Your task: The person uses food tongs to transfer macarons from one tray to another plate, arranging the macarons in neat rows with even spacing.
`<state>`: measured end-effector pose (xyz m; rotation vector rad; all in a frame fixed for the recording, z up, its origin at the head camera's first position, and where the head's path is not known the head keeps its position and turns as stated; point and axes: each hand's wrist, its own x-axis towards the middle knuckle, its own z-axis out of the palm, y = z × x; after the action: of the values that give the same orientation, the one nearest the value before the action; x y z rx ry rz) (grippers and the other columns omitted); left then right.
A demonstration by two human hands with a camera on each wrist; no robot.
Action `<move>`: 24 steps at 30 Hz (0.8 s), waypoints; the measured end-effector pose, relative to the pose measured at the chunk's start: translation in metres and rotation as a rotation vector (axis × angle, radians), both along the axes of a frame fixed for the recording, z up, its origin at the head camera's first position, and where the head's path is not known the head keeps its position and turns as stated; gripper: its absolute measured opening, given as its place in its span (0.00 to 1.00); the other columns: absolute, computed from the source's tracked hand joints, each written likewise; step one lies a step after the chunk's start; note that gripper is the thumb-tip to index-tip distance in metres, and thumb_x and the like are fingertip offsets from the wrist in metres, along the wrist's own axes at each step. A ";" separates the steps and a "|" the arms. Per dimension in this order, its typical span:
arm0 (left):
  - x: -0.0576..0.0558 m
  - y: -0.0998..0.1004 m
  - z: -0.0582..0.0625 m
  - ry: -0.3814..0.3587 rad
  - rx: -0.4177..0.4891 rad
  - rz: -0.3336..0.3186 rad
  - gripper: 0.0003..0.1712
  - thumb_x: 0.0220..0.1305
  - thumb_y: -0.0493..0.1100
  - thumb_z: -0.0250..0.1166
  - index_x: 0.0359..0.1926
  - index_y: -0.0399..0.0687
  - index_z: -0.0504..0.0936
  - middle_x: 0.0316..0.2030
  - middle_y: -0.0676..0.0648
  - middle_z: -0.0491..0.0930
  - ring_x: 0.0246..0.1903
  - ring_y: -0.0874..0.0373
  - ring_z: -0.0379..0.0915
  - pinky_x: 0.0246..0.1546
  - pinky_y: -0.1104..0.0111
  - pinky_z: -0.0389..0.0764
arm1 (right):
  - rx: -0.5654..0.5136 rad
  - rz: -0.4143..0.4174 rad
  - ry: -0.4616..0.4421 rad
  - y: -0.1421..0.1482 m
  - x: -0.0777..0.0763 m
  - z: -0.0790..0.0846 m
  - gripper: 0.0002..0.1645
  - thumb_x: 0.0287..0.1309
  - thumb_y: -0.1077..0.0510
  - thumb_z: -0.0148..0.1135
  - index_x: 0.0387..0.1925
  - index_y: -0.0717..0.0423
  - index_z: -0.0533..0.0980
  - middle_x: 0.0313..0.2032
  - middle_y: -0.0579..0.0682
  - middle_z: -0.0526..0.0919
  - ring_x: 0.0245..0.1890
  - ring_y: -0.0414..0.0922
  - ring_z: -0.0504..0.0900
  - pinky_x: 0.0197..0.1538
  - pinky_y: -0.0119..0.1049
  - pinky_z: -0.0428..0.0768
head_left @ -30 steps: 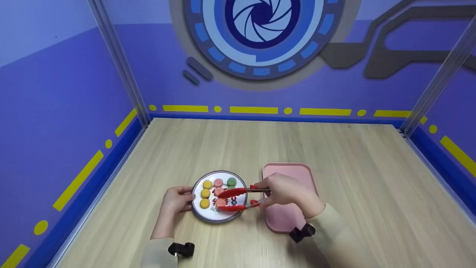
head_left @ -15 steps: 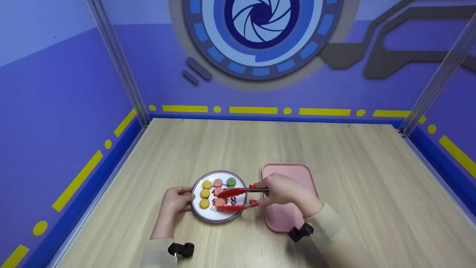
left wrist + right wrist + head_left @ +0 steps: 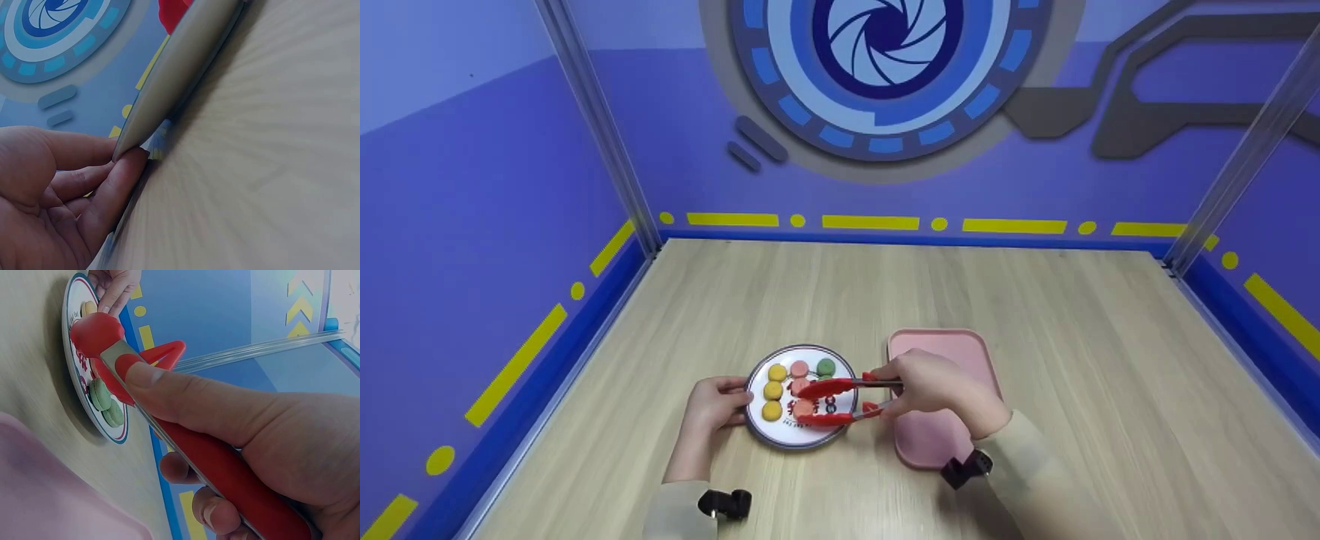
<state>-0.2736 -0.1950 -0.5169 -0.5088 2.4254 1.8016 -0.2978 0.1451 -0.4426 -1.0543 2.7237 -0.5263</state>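
Note:
A round white plate (image 3: 791, 435) with a dark rim and red print holds macarons. A column of yellow macarons (image 3: 772, 390) stands on its left, pink macarons (image 3: 799, 368) in the middle, green macarons (image 3: 100, 394) on the right. My left hand (image 3: 712, 405) pinches the plate's left rim between thumb and fingers, as the left wrist view shows. In my right hand (image 3: 934, 386) I grip red-tipped metal tongs (image 3: 829, 388) by their red handles. Their spread arms reach over the plate from the right, on either side of the nearest pink macaron (image 3: 804, 409), and partly hide the green ones.
A pink rectangular tray (image 3: 934, 442) lies right of the plate, partly under my right hand and forearm. Both sit on a light wooden table (image 3: 840, 292), enclosed at the back and sides by blue-purple panels (image 3: 675, 150) with metal corner posts.

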 end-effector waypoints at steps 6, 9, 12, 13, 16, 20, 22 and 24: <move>0.000 0.000 0.000 0.002 -0.010 0.001 0.21 0.66 0.29 0.65 0.59 0.26 0.79 0.49 0.32 0.85 0.28 0.62 0.81 0.26 0.71 0.87 | -0.002 0.004 0.005 0.001 0.000 -0.001 0.30 0.46 0.51 0.83 0.55 0.49 0.86 0.26 0.40 0.82 0.23 0.35 0.71 0.27 0.27 0.73; 0.001 0.000 0.001 -0.003 -0.007 -0.001 0.22 0.66 0.29 0.64 0.60 0.26 0.79 0.50 0.31 0.84 0.29 0.62 0.82 0.27 0.70 0.88 | 0.000 -0.006 -0.006 0.003 0.001 0.000 0.31 0.47 0.50 0.83 0.55 0.49 0.86 0.25 0.39 0.81 0.23 0.35 0.71 0.26 0.27 0.72; 0.000 0.000 0.001 -0.008 0.006 -0.001 0.22 0.66 0.29 0.64 0.60 0.26 0.78 0.50 0.31 0.84 0.29 0.61 0.82 0.28 0.69 0.88 | 0.002 -0.012 -0.011 0.005 0.001 0.000 0.31 0.47 0.50 0.83 0.55 0.49 0.86 0.24 0.38 0.79 0.23 0.35 0.70 0.26 0.26 0.71; 0.000 0.000 0.001 -0.009 0.009 -0.001 0.22 0.66 0.29 0.64 0.60 0.26 0.78 0.50 0.31 0.84 0.30 0.61 0.83 0.28 0.69 0.88 | 0.002 -0.009 -0.010 0.006 0.001 0.000 0.31 0.47 0.49 0.83 0.55 0.49 0.86 0.23 0.38 0.79 0.23 0.35 0.70 0.26 0.26 0.70; 0.000 0.000 0.002 -0.010 0.017 0.000 0.22 0.66 0.29 0.64 0.60 0.26 0.78 0.49 0.31 0.85 0.30 0.61 0.82 0.28 0.69 0.88 | -0.007 0.002 -0.006 0.008 0.002 0.001 0.29 0.46 0.49 0.83 0.53 0.48 0.87 0.22 0.37 0.78 0.22 0.34 0.69 0.25 0.26 0.70; 0.002 0.001 0.003 -0.011 0.019 0.001 0.22 0.65 0.29 0.65 0.60 0.25 0.78 0.48 0.32 0.85 0.29 0.61 0.82 0.28 0.68 0.88 | -0.024 0.012 -0.014 0.012 0.002 0.002 0.25 0.46 0.49 0.83 0.49 0.47 0.87 0.21 0.36 0.75 0.22 0.33 0.68 0.24 0.26 0.68; 0.002 0.001 0.003 -0.013 0.019 0.002 0.22 0.65 0.29 0.65 0.60 0.26 0.78 0.48 0.32 0.85 0.30 0.60 0.82 0.28 0.68 0.89 | -0.024 0.010 -0.020 0.014 0.003 0.003 0.25 0.46 0.49 0.83 0.48 0.47 0.87 0.20 0.36 0.75 0.22 0.33 0.68 0.24 0.26 0.68; 0.001 0.001 0.003 -0.006 0.016 0.001 0.22 0.65 0.29 0.65 0.60 0.26 0.79 0.47 0.33 0.85 0.30 0.60 0.82 0.28 0.68 0.89 | -0.027 0.005 -0.019 0.016 0.004 0.004 0.27 0.46 0.49 0.83 0.50 0.48 0.87 0.21 0.36 0.76 0.22 0.33 0.68 0.25 0.26 0.68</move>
<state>-0.2724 -0.1942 -0.5144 -0.5130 2.4055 1.8150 -0.2941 0.1608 -0.4390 -1.0570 2.7043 -0.5704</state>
